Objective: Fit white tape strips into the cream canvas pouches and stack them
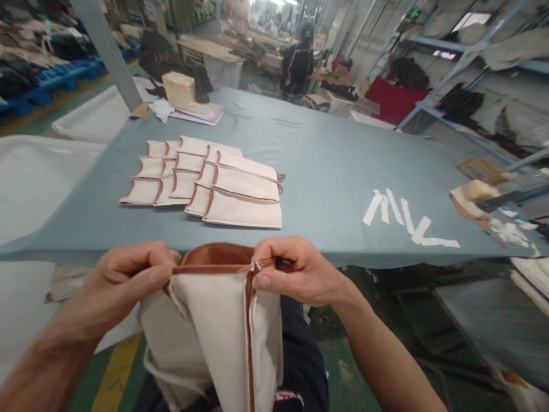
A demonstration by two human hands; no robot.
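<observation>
A cream fabric bag [218,326] hangs mouth-up at 7 o'clock, before the near edge of the table [326,177]. The left hand [132,276] pinches its brown-trimmed rim [210,269] at the mouth's 9 o'clock; the right hand [300,270] pinches at 3 o'clock, by a brown-edged seam [249,326]. The step seems to be straightening the rim; the next move likely calls for a steady pinch at that seam. The sides fold softly.
</observation>
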